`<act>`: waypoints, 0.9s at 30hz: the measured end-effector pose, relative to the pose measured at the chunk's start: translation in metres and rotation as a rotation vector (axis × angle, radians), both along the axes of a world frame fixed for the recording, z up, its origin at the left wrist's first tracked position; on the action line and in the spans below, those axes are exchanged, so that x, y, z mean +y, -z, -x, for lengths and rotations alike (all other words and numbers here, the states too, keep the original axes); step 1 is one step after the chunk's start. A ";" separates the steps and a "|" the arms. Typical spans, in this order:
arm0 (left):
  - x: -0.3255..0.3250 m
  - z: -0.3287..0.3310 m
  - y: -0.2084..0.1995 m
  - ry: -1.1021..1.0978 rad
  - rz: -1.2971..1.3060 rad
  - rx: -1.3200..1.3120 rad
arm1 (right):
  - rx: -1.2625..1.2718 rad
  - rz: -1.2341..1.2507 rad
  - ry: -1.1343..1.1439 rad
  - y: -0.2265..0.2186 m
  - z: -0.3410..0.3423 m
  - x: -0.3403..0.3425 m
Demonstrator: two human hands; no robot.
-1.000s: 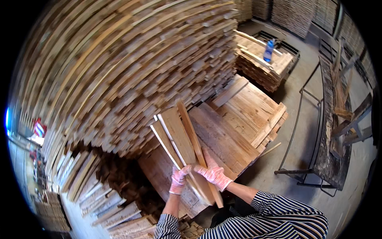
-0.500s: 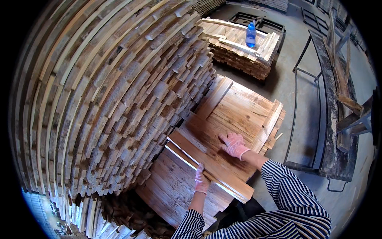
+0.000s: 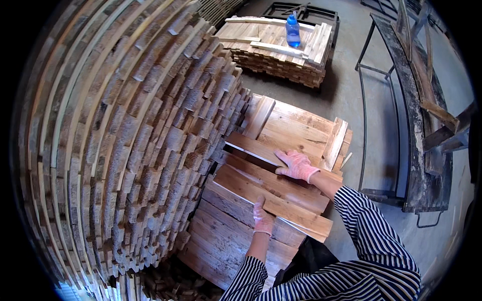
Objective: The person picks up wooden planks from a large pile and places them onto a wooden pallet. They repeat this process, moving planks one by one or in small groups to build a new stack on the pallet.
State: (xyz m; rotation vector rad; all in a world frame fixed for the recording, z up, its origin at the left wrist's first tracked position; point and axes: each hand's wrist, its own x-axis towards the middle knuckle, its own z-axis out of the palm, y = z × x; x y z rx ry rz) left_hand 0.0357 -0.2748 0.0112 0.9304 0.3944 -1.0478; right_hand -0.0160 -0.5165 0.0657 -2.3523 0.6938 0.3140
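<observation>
Laying boards (image 3: 273, 193) flat on low stack (image 3: 296, 125), just beside tall wall of stacked slats (image 3: 125, 125). Left hand (image 3: 262, 216) pressing flat on near board edge, fingers spread, not gripping. Right hand (image 3: 297, 164) resting palm-down on far board (image 3: 253, 145), also open, nothing held. Worth squaring board ends flush with stack edge, keeping fingers off gaps between boards. Farther back: second pile (image 3: 281, 50) carrying blue bottle (image 3: 292, 30); metal rack (image 3: 401, 125) standing right.
</observation>
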 end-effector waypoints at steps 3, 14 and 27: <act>0.002 -0.003 0.004 0.049 -0.002 -0.029 | -0.181 0.177 -0.054 0.040 0.004 0.022; -0.047 0.005 -0.036 0.022 0.003 0.125 | -0.140 -0.134 0.008 -0.039 0.032 0.059; -0.075 -0.001 -0.027 0.001 0.106 0.127 | -0.249 0.181 -0.116 0.001 0.004 0.012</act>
